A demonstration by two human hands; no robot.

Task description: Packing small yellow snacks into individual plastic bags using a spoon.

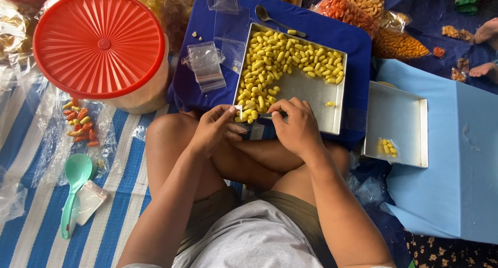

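Yellow, pellet-shaped snacks [280, 58] lay heaped across a shiny square metal tray [311, 91], thickest toward ten o'clock. At its six o'clock rim the left hand [215, 128] pinched a small clear plastic bag [244, 114] holding a few pellets, while the right hand [295, 125] curled around the bag's other edge. A ribbed red lid [98, 42] sat at nine o'clock.

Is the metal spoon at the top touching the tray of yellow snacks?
Apart. The head view shows blue cloth between the metal spoon and the tray's top rim.

Matt metal tray [316, 94], glossy red plastic lid [98, 42], clear plastic bags [206, 65]
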